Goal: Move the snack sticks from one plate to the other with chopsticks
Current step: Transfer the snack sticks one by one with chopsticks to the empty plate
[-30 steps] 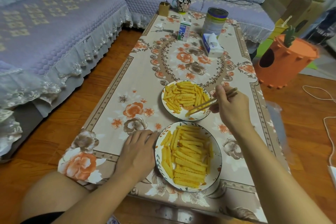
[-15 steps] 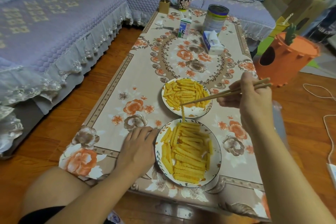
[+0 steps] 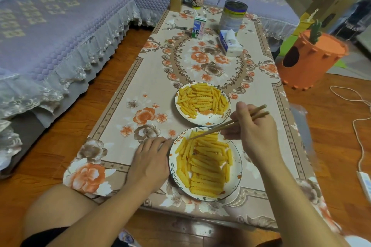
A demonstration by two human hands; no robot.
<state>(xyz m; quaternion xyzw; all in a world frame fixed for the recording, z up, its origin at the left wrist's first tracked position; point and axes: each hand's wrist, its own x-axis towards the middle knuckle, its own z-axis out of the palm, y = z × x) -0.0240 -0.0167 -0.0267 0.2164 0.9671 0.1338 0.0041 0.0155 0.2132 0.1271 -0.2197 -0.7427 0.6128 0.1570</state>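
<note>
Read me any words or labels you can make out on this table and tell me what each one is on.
Milk carton: red Chinese characters on the front, probably "纯牛奶"; small print unreadable.
Tissue pack: blue printing, too blurred to read.
Tin can: label too blurred to read.
Nothing else carries legible text.

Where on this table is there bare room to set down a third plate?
Free: the cloth left of the far plate, and the middle between that plate and the tissue box. Crowded: the far end, and around the near plate, flanked by both hands.
</note>
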